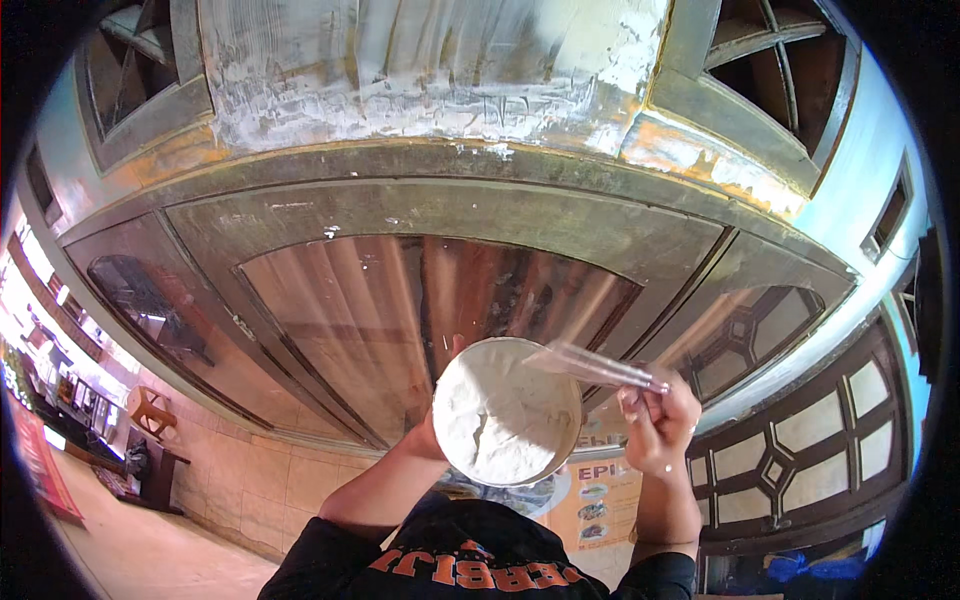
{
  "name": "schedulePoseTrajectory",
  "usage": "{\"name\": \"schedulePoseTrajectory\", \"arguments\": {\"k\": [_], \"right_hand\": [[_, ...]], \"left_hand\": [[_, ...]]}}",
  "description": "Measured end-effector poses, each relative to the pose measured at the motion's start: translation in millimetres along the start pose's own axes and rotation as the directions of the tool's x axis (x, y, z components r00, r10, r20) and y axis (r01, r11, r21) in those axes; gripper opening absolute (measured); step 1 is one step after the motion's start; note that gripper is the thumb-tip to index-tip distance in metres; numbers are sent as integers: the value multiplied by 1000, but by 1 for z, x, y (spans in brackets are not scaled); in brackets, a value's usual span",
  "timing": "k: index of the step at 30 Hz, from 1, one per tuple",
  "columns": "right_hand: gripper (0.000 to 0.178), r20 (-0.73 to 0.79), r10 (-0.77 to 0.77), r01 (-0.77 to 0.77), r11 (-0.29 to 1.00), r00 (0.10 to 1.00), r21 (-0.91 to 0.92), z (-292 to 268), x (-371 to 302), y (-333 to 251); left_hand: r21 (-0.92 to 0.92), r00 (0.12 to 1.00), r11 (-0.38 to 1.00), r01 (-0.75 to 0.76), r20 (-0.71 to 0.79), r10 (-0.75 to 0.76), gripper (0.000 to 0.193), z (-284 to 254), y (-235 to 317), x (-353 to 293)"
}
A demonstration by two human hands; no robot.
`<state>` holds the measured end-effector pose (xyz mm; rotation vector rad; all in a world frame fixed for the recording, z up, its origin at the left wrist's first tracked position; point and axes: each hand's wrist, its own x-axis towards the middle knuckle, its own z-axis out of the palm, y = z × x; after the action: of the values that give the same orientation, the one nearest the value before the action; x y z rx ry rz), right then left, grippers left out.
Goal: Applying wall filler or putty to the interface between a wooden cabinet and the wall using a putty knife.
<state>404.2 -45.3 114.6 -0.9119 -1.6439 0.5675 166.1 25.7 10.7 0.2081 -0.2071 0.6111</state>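
My left hand (428, 438) holds up a round tub (579, 415) from its left side. Most of that hand is hidden behind the tub, with a fingertip showing at the rim. White putty (495, 440) fills the tub, its surface uneven with a dark gap left of the middle. My right hand (662, 418) is closed around a broad, flat putty scraper (590, 366). The scraper's blade points left over the tub's upper right rim. Its far edge is blurred, and whether it touches the putty I cannot tell.
Ahead, a wall panel (430, 95) is streaked with white putty. Below it runs a wooden frame (430, 208) with glass (340, 300) and curtains behind. A lattice door (800, 465) stands at right. A stool (150, 410) and dark table (155, 475) stand on the tiled floor at left.
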Motion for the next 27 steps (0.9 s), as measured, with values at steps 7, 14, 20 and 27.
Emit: {"name": "schedulePoseTrajectory", "arguments": {"k": [7,14,20,27], "right_hand": [[33,-218,155,-37,885,964,465,19,34,6],[31,-160,14,64,878,987,474,13,48,0],[34,-127,-128,166,919,984,357,18,74,-54],[31,11,-545,509,775,838,-373,10,106,-112]], "left_hand": [[-2,999,1000,12,44,-11,97,8,-4,1],[44,992,999,-13,122,7,96,36,4,-2],[101,986,992,-81,152,65,96,57,15,-7],[187,974,958,-217,109,200,97,60,34,-19]]}}
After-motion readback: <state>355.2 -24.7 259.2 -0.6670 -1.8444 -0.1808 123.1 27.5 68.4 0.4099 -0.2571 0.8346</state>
